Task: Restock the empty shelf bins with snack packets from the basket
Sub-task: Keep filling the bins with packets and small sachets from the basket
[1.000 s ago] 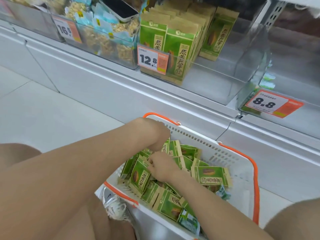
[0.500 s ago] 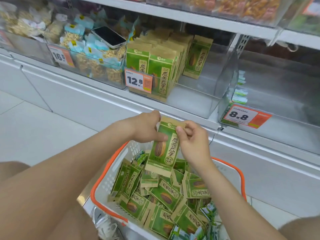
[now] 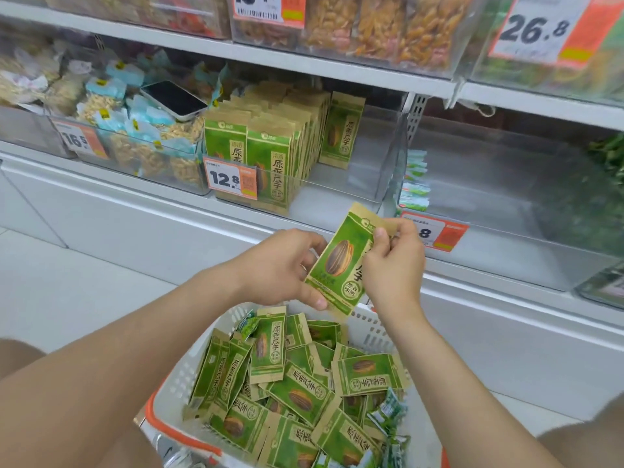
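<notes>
A green and tan sunflower-seed packet (image 3: 339, 261) hangs tilted above the basket, held by both hands. My left hand (image 3: 280, 268) pinches its lower left edge. My right hand (image 3: 393, 265) pinches its upper right corner. Below, the white basket (image 3: 175, 390) with orange rim holds several more of the same packets (image 3: 297, 393). On the shelf, a clear bin (image 3: 378, 163) with the 12.8 tag (image 3: 231, 179) has upright packets (image 3: 270, 143) filling its left side; its right side is bare. One packet (image 3: 342, 130) leans at the back.
Left bin holds clear snack bags (image 3: 135, 136) with a phone (image 3: 174, 99) lying on top. Right of the seed bin stands a mostly bare clear bin (image 3: 506, 184) with an orange price tag (image 3: 442, 233). An upper shelf (image 3: 337, 28) carries packed snacks.
Both hands have risen from the basket with one packet, moved right toward the shelf, and tilted it. The view has lifted, showing more of the shelves.
</notes>
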A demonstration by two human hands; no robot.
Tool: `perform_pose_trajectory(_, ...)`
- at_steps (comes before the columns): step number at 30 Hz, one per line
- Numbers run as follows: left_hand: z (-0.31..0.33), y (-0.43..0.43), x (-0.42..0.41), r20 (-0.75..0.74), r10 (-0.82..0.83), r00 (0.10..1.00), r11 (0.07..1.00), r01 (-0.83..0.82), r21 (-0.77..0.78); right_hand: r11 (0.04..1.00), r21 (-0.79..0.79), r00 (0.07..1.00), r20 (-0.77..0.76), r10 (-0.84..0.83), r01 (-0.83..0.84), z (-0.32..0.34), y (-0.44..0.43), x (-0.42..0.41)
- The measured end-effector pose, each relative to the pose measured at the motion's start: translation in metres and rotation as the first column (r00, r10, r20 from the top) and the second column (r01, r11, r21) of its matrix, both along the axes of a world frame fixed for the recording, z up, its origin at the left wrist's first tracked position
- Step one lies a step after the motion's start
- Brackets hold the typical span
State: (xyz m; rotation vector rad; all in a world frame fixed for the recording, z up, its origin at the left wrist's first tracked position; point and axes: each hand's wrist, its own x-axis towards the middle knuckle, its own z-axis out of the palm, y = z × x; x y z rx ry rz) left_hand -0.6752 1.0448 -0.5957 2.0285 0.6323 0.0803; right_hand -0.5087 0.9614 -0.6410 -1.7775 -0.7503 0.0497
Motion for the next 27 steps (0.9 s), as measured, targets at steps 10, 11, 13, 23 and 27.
perform_pose_trajectory(10,0.027,0.037,0.009,0.268,0.211,0.940,0.955,-0.257,0.146,0.918,0.284,0.899,-0.260,0.352,-0.278,0.053,0.000,-0.013)
perform_pose_trajectory(11,0.031,0.042,0.011,0.302,0.236,0.924,0.938,-0.298,0.177,0.908,0.284,0.903,-0.213,0.373,-0.307,0.057,0.003,-0.016)
perform_pose_trajectory(13,0.037,0.051,0.014,0.348,0.272,0.897,0.863,-0.387,0.325,0.900,0.298,0.933,-0.065,0.353,-0.319,0.065,0.013,-0.019)
perform_pose_trajectory(23,0.037,0.093,0.033,0.324,0.304,0.896,0.256,-0.405,0.878,0.954,-0.254,0.847,0.532,0.002,0.157,0.088,0.119,0.020)
perform_pose_trajectory(27,0.034,0.110,0.043,0.242,0.376,0.894,0.250,-0.349,0.903,0.901,-0.412,0.934,0.356,0.019,0.138,0.097,0.169,0.033)
